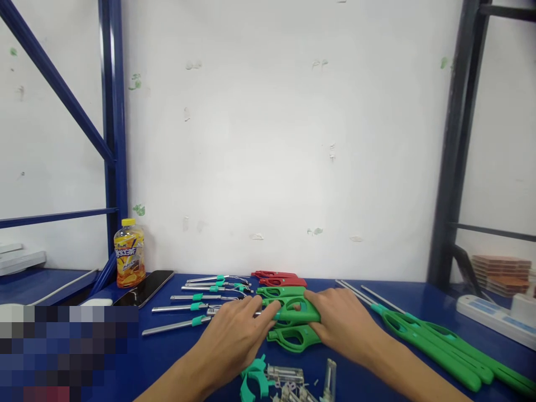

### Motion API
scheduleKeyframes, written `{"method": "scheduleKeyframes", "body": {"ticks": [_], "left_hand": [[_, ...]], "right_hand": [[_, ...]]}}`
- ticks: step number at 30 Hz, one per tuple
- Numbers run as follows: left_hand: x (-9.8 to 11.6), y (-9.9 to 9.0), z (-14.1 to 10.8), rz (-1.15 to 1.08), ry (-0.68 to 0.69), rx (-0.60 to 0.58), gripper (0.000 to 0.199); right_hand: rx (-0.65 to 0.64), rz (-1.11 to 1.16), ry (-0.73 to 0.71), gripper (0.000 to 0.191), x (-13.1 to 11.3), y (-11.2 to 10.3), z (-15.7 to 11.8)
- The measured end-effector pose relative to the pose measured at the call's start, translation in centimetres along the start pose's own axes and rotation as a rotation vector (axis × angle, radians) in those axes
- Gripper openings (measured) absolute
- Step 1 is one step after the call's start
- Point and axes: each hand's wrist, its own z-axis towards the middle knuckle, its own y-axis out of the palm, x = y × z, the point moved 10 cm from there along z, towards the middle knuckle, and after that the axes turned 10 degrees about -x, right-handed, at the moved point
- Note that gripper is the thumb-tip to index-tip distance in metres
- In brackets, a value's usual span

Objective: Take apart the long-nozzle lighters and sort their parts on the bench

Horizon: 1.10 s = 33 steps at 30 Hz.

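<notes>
Green plastic handle shells point(293, 338) lie in a stack at the middle of the blue table. My right hand point(341, 318) is closed round the end of one green handle point(299, 316). At the handle's left end, my left hand point(240, 326) has its fingers bent together by a metal rod that meets the handle; its exact grip is partly hidden. Left of it lie several metal rods point(180, 308) with teal collars and wires. Teal trigger pieces point(254, 379) and clear lighter tanks point(285, 374) are near the front edge.
Red shells point(280, 278) lie behind the green ones. Long green lighters point(435, 346) rest at the right, near a white power strip point(496, 318). A drink bottle point(129, 254) and a phone point(146, 287) stand and lie at left.
</notes>
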Motion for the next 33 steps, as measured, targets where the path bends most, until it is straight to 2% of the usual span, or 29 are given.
{"method": "scheduleKeyframes", "body": {"ticks": [5, 8, 16, 19, 24, 29, 33], "left_hand": [[0.7, -0.7, 0.0, 0.03, 0.044, 0.102, 0.014], [0.9, -0.6, 0.2, 0.037, 0.036, 0.045, 0.003], [0.8, -0.7, 0.3, -0.067, -0.012, -0.122, 0.009], [0.4, -0.5, 0.3, -0.135, -0.041, -0.148, 0.011], [0.1, -0.6, 0.3, -0.193, -0.055, -0.162, 0.013], [-0.4, -0.5, 0.0, -0.314, -0.089, -0.158, 0.039], [-0.2, -0.3, -0.1, -0.338, -0.07, -0.143, 0.039]], "right_hand": [[-0.022, 0.01, -0.027, 0.009, -0.9, 0.2, -0.3], [-0.025, 0.005, -0.031, 0.011, -1.0, 0.3, -0.4], [-0.054, -0.05, -0.066, 0.012, -1.5, 0.3, -0.1], [0.01, -0.116, -0.083, 0.018, -1.7, -0.2, -0.1], [0.199, -0.231, -0.13, 0.029, -2.2, -1.5, -0.8], [0.45, -0.365, -0.185, 0.021, -3.1, -3.5, -2.4], [0.441, -0.316, -0.183, 0.023, -2.7, -3.7, -2.4]]}}
